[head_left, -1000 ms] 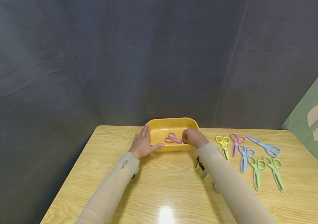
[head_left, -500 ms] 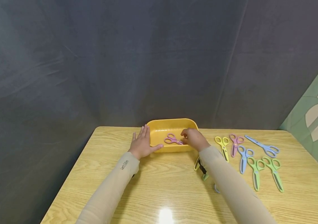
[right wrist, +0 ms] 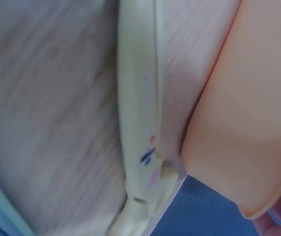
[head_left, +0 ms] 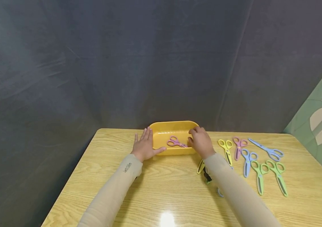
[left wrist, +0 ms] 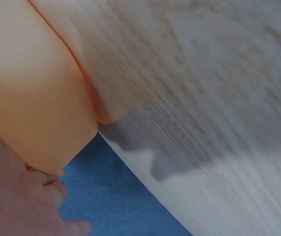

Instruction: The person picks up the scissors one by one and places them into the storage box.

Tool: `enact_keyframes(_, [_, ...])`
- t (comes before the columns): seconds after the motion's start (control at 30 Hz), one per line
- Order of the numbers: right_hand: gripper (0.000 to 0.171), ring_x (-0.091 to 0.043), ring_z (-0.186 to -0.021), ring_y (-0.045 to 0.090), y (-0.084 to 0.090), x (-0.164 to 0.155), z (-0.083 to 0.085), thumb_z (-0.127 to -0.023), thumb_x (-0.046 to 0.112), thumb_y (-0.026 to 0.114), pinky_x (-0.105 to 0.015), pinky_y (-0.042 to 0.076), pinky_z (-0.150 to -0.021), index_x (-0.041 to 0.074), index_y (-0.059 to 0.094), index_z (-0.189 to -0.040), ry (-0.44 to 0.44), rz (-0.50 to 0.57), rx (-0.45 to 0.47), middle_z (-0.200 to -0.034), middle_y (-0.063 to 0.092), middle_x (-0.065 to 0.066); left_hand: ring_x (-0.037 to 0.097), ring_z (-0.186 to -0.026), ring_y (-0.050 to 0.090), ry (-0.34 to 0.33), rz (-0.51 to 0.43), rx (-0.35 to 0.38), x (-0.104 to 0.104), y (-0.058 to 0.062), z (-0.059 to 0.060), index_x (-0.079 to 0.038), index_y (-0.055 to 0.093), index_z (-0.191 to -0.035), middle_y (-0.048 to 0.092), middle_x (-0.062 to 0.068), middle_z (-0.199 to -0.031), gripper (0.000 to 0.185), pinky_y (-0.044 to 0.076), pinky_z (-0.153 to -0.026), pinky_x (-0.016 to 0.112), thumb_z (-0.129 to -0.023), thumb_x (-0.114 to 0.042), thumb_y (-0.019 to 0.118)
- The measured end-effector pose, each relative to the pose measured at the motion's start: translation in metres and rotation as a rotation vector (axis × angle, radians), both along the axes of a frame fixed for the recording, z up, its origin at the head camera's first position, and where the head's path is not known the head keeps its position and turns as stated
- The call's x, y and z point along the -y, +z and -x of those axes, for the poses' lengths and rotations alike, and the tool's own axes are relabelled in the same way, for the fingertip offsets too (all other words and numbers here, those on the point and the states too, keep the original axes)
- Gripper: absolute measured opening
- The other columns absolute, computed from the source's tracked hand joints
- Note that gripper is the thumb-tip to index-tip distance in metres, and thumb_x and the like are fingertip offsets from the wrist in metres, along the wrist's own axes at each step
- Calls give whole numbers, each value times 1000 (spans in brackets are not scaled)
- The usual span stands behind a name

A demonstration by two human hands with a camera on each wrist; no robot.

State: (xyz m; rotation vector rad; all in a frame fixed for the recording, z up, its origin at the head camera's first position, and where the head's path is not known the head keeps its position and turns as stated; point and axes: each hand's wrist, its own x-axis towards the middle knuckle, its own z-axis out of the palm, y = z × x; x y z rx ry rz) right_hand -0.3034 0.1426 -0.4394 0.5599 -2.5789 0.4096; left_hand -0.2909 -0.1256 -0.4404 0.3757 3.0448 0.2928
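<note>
Flanking the yellow tray (head_left: 175,126), left hand (head_left: 143,146) flat, right hand (head_left: 201,142) curled.

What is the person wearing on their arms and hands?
Both arms are covered to the wrist by snug beige sleeves. The left sleeve carries a small dark printed marking near the cuff. A dark strap shows under the right wrist. The left hand and right hand are bare: no gloves or rings visible.
</note>
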Motion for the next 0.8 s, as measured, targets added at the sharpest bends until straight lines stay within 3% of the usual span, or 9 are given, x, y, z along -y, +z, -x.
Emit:
enact_keyframes(0.17, [18,-37,-92,58,0,-2,-11,-90,4,75,-46,54,-78,-6,70,-105,-2,73,17,-105,61,-22,28,-156,1,8,1,19,0,2,-2,0,7,-162,2,14,-169,119,1,-121,61,-87,-85,43])
enact_keyframes(0.33, [24,-41,-99,56,1,-10,-21,-92,4,72,-51,52,-84,-9,67,-111,-17,189,62,-109,59,-25,28,-156,0,8,-19,24,-2,4,-1,0,7,-162,1,14,-169,119,1,-121,61,-87,-84,45])
enact_keyframes(0.57, [28,-44,-97,62,5,-20,-33,-90,-3,71,-53,54,-83,-11,65,-115,-23,364,75,-110,60,-29,26,-156,-3,14,-16,46,-1,3,3,-2,3,-161,-3,13,-169,120,1,-121,60,-86,-85,44])
enact_keyframes(0.8, [31,-43,-99,66,13,-27,-51,-93,1,67,-53,55,-85,-11,62,-121,-113,452,246,-111,65,-30,29,-156,2,3,-33,28,-1,1,0,0,6,-161,1,15,-169,118,4,-121,61,-87,-83,46])
